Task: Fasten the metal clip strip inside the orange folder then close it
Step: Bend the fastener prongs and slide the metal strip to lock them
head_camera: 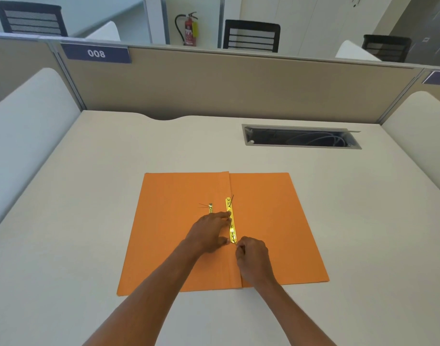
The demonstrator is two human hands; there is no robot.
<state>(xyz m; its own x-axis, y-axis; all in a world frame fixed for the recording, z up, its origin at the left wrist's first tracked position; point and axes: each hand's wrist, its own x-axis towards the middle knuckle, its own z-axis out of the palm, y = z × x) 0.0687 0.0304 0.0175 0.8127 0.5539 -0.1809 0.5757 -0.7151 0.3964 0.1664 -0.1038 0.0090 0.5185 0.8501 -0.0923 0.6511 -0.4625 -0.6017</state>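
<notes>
One open orange folder (263, 221), one metal clip strip (231, 221), two hands

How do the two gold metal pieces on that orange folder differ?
The long strip lies beside the folder's centre fold, touched by both hands; the small piece lies further left, untouched. The strip shows almost fully; the small piece is partly hidden by the left hand. Both are shiny gold.

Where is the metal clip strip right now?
The metal clip strip lies along the centre fold of the open orange folder, with the left hand pressing it and the right hand at its near end.
</notes>
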